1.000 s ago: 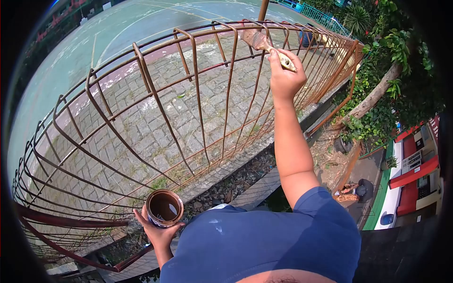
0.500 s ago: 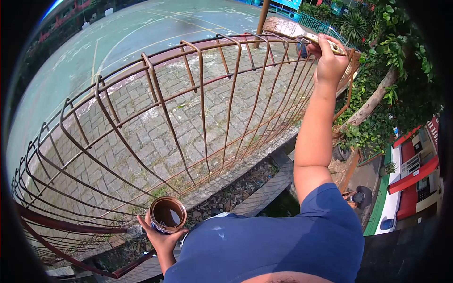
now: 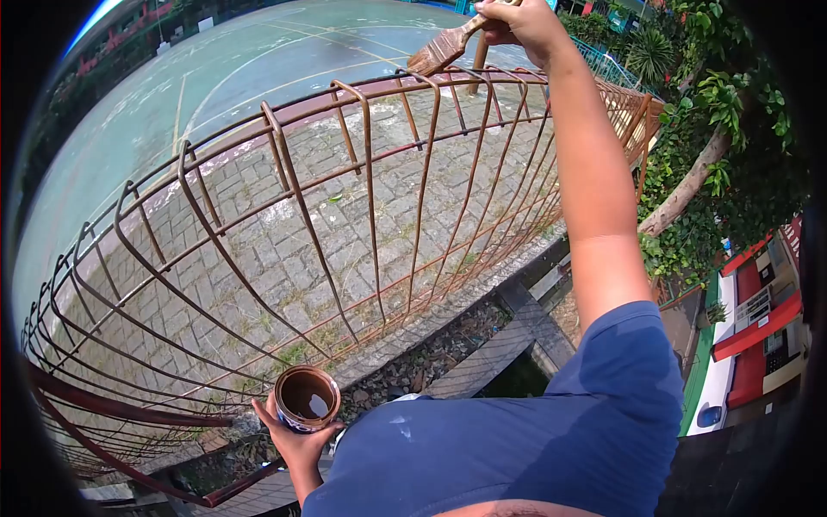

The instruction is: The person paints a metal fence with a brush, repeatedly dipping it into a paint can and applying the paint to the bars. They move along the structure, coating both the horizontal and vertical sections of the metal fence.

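Note:
Raised at the top of the view, my right hand (image 3: 523,28) grips the handle of a paintbrush (image 3: 445,50). Its brown-stained bristles point down and left, right at the top bar of the metal fence (image 3: 369,142). The fence has thin brown bars bent over along the top, some darker than others. Low on the left, my left hand (image 3: 297,444) is wrapped round an uncovered paint can (image 3: 303,422). Dark brown liquid (image 3: 297,392) shows inside the can, with a bright reflection on its surface.
Behind the fence lie grey pavers (image 3: 284,233) and a green sports court (image 3: 250,69). A concrete ledge and a ditch with debris (image 3: 431,358) run along this side. A tree trunk (image 3: 689,185) with leaves stands at right, near a red and white building (image 3: 758,319).
My right hand has swung left and up with the paintbrush, bringing its bristles down to the fence's top bar. My left hand and the paint can have stayed nearly still.

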A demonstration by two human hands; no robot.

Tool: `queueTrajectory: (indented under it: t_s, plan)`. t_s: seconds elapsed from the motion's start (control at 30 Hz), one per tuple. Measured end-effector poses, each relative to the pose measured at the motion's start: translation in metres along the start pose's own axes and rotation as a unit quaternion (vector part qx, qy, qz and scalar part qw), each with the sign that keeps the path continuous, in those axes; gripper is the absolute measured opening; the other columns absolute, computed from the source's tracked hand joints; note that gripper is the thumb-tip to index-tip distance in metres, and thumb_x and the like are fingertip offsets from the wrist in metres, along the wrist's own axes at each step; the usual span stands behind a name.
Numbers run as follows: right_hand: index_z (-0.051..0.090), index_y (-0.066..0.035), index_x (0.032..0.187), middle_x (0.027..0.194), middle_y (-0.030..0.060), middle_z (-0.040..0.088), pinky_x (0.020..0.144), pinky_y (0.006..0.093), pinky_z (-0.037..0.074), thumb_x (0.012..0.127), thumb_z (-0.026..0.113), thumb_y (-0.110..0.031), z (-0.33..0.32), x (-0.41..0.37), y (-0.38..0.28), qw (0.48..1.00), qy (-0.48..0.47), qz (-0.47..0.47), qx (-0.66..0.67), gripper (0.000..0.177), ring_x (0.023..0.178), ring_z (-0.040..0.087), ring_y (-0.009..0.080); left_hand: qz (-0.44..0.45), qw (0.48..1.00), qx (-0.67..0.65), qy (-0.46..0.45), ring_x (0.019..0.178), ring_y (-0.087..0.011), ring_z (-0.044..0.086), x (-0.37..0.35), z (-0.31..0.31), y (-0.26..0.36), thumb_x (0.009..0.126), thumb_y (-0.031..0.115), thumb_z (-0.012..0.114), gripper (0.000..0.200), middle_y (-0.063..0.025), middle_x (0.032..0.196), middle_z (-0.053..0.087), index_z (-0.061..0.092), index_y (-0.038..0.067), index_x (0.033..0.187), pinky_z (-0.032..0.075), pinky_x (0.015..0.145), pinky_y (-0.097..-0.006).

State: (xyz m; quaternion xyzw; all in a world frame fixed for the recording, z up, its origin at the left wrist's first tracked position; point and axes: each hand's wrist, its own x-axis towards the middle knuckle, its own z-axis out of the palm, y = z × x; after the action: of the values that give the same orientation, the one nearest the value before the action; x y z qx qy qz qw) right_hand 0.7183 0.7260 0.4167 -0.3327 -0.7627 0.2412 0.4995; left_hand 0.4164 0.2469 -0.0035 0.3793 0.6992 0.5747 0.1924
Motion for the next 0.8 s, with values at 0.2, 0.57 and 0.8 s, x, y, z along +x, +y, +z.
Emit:
queueTrajectory:
  t_s: [0.2,0.57,0.8]
  plan:
    - [0.071,-0.003,0.081,0.071,0.0083,0.069,0.056,0.0326,0.056,0.091,0.069,-0.017,-0.028,0.034,0.038,0.993,-0.018,-0.025,-0.110,0.017,0.060,0.066,0.0185,0.010,1.000,-0.003,0.021,0.135,-0.0316,0.051,0.000,-0.002,0.004,0.039,0.041,0.104,0.166,-0.0177,0.150,0.045,-0.005,0.009,0.161,0.040,0.116,-0.0459]
    - [0.071,-0.003,0.093,0.078,0.0074,0.071,0.064,0.0301,0.058,0.092,0.071,-0.016,0.016,-0.005,-0.056,0.997,-0.034,-0.067,0.034,0.013,0.068,0.068,0.0160,0.014,1.000,0.023,0.007,0.135,-0.0323,0.051,0.003,0.003,0.007,0.040,0.043,0.103,0.167,-0.0189,0.152,0.044,-0.006,0.010,0.162,0.040,0.115,-0.0449]
    - [0.071,0.002,0.092,0.078,0.0128,0.072,0.062,0.0353,0.062,0.091,0.068,-0.012,0.029,0.009,-0.030,0.995,-0.034,0.024,0.088,0.015,0.067,0.072,0.0216,0.024,0.999,0.028,0.014,0.135,-0.0320,0.051,-0.003,0.003,-0.006,0.040,0.043,0.104,0.168,-0.0190,0.151,0.045,-0.006,0.010,0.161,0.041,0.114,-0.0451]
